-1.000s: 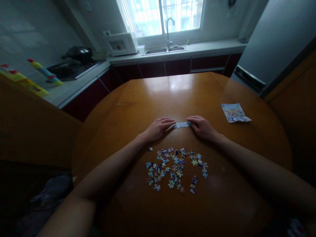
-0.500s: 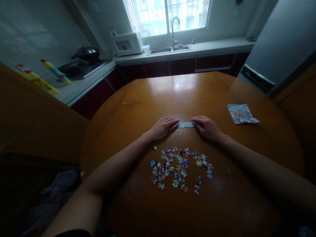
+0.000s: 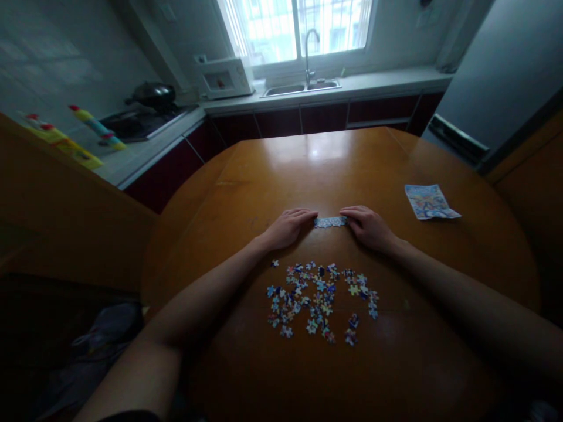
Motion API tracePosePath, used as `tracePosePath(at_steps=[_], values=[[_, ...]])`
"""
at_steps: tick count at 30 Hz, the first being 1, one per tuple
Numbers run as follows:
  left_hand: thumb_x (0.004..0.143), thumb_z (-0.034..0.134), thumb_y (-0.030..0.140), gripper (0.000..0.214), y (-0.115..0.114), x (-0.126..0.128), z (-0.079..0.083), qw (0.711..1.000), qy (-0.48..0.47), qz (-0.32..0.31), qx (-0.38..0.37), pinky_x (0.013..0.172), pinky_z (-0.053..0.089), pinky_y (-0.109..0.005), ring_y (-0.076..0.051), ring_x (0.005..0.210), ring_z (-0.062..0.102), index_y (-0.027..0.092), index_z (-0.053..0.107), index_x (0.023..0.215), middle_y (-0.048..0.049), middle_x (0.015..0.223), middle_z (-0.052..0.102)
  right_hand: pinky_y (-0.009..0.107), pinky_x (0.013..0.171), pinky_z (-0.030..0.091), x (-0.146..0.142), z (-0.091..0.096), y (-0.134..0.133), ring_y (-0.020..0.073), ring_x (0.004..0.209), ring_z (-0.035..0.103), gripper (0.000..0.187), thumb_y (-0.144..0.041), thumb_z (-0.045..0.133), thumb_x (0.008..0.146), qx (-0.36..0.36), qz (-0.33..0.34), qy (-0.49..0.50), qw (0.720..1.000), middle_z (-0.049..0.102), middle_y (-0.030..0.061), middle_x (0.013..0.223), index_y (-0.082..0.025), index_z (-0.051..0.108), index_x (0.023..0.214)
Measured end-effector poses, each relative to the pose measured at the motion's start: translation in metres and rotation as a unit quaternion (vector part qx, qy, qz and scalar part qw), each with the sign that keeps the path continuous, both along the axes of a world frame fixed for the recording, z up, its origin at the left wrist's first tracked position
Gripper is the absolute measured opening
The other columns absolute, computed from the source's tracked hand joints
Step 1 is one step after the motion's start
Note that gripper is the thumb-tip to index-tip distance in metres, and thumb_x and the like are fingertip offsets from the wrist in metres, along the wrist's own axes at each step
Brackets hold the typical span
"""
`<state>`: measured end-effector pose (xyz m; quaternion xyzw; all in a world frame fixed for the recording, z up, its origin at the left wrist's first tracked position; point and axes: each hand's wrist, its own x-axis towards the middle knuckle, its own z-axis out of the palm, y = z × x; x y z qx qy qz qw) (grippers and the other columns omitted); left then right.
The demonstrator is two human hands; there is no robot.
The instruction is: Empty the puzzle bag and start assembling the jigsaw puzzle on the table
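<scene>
A narrow strip of joined jigsaw pieces (image 3: 331, 222), pale blue and white, lies on the wooden table in front of me. At its left end is my left hand (image 3: 288, 227), with fingers pressed together and their tips on the upper corner. My right hand (image 3: 368, 227) pinches the right end between thumb and fingers, hiding part of that edge. Closer to me, between my forearms, many loose jigsaw pieces (image 3: 303, 299) are spread in a mixed-colour patch. Some of them overlap or sit close together.
A creased picture sheet (image 3: 431, 202) rests on the round-ended wooden table (image 3: 264, 176) to the right. Beyond the table are a sink (image 3: 303, 88), a microwave (image 3: 224, 78) and a stove with a dark pan (image 3: 153, 95). Yellow bottles (image 3: 65, 143) stand at left.
My left fingertips have shifted very slightly left at the strip's end. The right hand, the strip and the loose pieces look the same.
</scene>
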<state>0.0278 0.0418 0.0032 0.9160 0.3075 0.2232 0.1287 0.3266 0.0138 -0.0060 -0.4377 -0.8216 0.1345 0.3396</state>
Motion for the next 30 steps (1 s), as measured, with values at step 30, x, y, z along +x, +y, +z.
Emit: tracePosePath(at_steps=[30], values=[[0.106,0.044,0.026,0.035,-0.0025,0.0025,0.0007,0.999,-0.015,0.005,0.034,0.108,0.052,-0.047,-0.024,0.126,0.06,0.022,0.057,0.139,-0.0133,0.138,0.06,0.05,0.103,0.052,0.0001,0.0012,-0.0009,0.0291,0.114,0.066,0.034,-0.015,0.053,0.092,0.003,0.005,-0.01,1.0,0.074,0.0117,0.12,-0.019,0.073,0.119]])
